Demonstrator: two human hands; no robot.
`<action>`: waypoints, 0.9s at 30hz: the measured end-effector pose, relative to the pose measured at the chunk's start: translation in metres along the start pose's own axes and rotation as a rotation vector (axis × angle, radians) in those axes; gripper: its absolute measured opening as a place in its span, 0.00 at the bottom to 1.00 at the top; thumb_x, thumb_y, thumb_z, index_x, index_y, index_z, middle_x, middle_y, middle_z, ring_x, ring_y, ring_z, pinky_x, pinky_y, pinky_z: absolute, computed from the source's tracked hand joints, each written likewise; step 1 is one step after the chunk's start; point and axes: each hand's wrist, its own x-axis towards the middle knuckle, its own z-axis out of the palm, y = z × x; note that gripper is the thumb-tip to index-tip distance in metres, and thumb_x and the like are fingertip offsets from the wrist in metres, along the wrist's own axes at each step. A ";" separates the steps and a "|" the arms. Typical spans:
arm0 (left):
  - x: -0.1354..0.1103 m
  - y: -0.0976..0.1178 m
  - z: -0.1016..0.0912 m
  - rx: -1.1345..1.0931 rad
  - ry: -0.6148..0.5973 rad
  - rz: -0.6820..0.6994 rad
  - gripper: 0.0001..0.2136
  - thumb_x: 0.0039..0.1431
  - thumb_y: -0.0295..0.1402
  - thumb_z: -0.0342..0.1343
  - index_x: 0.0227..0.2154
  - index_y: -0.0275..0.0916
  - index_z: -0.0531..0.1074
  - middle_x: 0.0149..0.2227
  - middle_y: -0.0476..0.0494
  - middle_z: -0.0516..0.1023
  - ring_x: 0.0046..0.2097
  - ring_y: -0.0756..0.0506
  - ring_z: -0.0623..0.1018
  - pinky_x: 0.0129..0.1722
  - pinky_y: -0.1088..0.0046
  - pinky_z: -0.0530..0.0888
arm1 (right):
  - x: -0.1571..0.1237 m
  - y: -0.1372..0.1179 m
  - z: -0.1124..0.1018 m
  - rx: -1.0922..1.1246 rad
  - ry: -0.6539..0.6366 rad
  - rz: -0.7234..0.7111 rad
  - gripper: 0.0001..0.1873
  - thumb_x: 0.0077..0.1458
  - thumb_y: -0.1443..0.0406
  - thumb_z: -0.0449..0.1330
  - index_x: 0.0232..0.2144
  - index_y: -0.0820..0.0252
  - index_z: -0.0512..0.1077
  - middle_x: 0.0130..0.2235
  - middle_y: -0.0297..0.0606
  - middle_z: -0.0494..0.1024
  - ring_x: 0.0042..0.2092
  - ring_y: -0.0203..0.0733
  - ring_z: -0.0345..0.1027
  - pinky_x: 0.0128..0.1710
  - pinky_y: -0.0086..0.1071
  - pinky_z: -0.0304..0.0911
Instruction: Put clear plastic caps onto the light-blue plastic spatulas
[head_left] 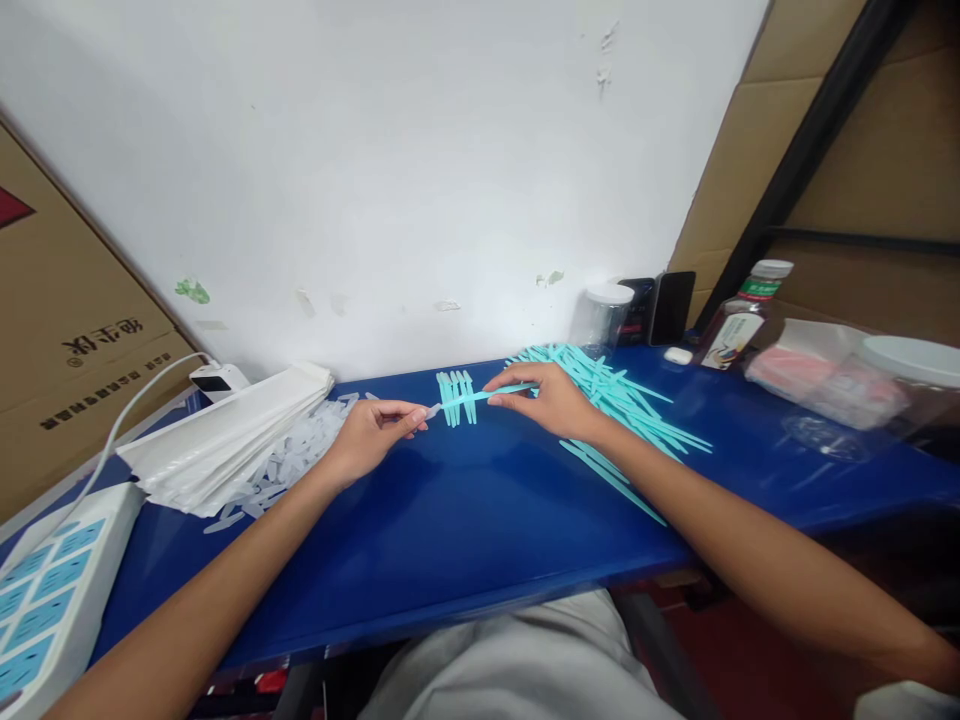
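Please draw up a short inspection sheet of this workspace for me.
Surface: blue tabletop, its middle front uncovered.
Job's things: a row of turquoise sticks ahead; a loose turquoise pile on the right; scattered translucent pieces on the left.
Clutter: white packets beside the pieces; bottle and clear jar at right.
Grip: left hand pinches a small translucent piece at the tip of a turquoise stick held by the right hand.
Cables: white cable hanging near the power strip.
Surroundings: marked white wall; cardboard box at left.
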 end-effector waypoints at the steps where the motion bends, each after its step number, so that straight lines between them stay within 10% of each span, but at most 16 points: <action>1: 0.000 0.000 0.000 -0.006 -0.002 -0.001 0.19 0.59 0.50 0.66 0.41 0.39 0.85 0.36 0.41 0.86 0.36 0.46 0.81 0.38 0.72 0.78 | 0.000 0.000 0.000 0.001 -0.001 -0.001 0.11 0.59 0.57 0.68 0.40 0.55 0.85 0.42 0.41 0.85 0.43 0.46 0.78 0.38 0.35 0.70; 27: -0.002 0.008 0.003 -0.111 -0.018 -0.034 0.20 0.57 0.50 0.68 0.41 0.37 0.85 0.36 0.40 0.85 0.33 0.47 0.79 0.37 0.71 0.78 | -0.002 0.002 -0.001 0.011 -0.027 -0.008 0.12 0.61 0.56 0.67 0.42 0.56 0.84 0.44 0.42 0.85 0.44 0.46 0.77 0.38 0.34 0.69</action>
